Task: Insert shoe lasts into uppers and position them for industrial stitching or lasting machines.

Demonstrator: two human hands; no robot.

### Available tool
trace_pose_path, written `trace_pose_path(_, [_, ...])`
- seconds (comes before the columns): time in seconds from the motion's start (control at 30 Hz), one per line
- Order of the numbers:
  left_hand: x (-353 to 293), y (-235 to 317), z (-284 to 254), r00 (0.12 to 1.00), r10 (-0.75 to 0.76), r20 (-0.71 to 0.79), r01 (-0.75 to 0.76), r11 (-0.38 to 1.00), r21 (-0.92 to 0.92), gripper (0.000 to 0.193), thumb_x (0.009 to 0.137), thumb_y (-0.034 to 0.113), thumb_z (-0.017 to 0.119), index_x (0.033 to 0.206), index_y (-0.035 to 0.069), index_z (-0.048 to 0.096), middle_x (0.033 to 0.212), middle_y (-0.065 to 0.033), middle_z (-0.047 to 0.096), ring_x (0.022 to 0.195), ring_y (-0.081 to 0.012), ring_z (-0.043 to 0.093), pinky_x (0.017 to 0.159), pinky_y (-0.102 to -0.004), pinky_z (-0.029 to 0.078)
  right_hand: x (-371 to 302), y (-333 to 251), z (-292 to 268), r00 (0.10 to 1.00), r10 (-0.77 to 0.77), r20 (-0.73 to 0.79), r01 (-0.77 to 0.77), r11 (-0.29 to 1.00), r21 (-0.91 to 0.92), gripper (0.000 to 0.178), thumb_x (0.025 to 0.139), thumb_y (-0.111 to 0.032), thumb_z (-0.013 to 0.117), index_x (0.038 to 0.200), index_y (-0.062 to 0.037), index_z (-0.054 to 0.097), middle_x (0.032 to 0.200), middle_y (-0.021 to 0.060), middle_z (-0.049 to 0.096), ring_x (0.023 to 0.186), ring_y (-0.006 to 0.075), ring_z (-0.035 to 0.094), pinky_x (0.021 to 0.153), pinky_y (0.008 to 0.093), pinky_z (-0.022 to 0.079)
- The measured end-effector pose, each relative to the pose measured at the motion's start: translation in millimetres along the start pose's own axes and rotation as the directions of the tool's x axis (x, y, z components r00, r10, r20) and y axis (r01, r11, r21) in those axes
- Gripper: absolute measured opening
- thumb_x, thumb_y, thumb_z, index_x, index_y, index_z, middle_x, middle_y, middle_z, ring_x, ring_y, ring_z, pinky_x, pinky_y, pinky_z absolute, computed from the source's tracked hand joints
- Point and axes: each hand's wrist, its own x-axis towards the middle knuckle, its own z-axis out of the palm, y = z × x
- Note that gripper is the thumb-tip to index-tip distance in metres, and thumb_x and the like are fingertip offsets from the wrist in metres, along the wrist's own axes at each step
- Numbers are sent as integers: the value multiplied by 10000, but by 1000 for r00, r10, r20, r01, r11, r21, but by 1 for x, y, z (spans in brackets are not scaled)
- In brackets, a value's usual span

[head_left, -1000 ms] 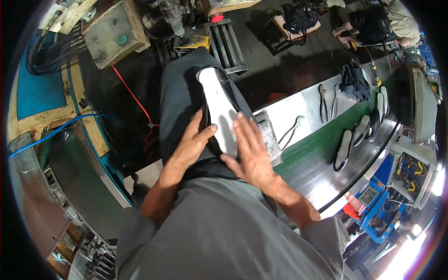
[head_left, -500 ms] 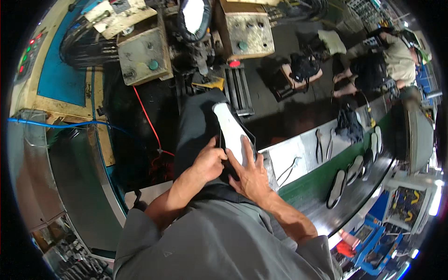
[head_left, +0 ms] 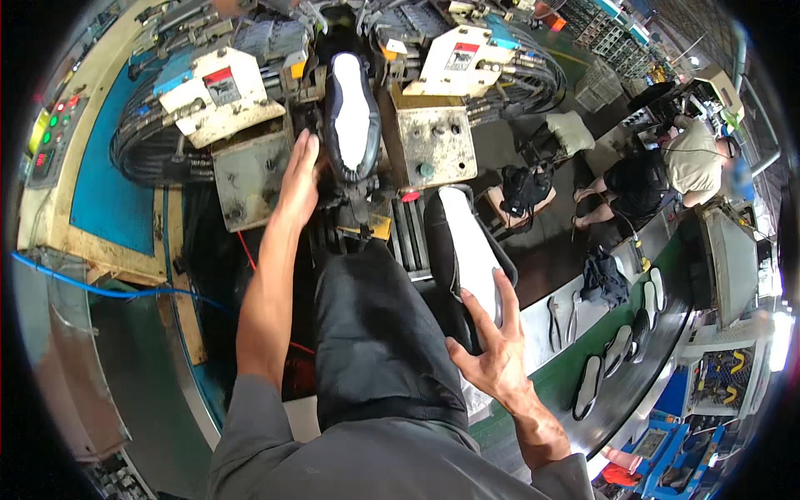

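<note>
A black shoe upper with a white insole (head_left: 352,112) sits sole-up in the clamp of a grey machine (head_left: 429,142). My left hand (head_left: 298,173) reaches up and lies flat against that shoe's left side, fingers straight. My right hand (head_left: 492,350) grips the near end of a second black shoe with a white insole (head_left: 467,237), held beside my right knee. My dark trouser leg (head_left: 375,333) lies between the two arms.
A control panel with coloured lights (head_left: 52,133) and a blue hose (head_left: 100,287) are at left. At right a green conveyor (head_left: 617,367) carries several soles, with pliers (head_left: 557,315) on its metal ledge. Another person (head_left: 658,171) sits at the upper right near a black bag (head_left: 527,187).
Both hands were on one shoe over my lap. My left hand has let go and risen to the shoe in the machine; my right hand keeps the other shoe.
</note>
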Motion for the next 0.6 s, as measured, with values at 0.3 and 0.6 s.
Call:
trace_pose_path(0.3, [4, 19, 32, 926, 190, 326, -288, 914, 286, 837, 1072, 262, 677, 1750, 42, 238, 1661, -158, 496, 1462, -296, 556, 1210, -424, 470, 158, -33, 16, 979, -179, -94, 169, 980, -103, 785, 772, -238, 881, 1516, -147, 649, 1700, 327, 304, 1481, 537, 465, 1202, 567, 464])
trace_pose_path(0.6, [-197, -9, -30, 941, 330, 73, -334, 875, 351, 1162, 878, 558, 766, 1737, -15, 233, 1656, -233, 480, 1464, -352, 565, 1215, -453, 467, 291, -41, 105, 956, -248, -156, 252, 968, 1, 792, 829, -259, 859, 1573, -240, 588, 1725, 311, 239, 1315, 591, 522, 1106, 624, 507])
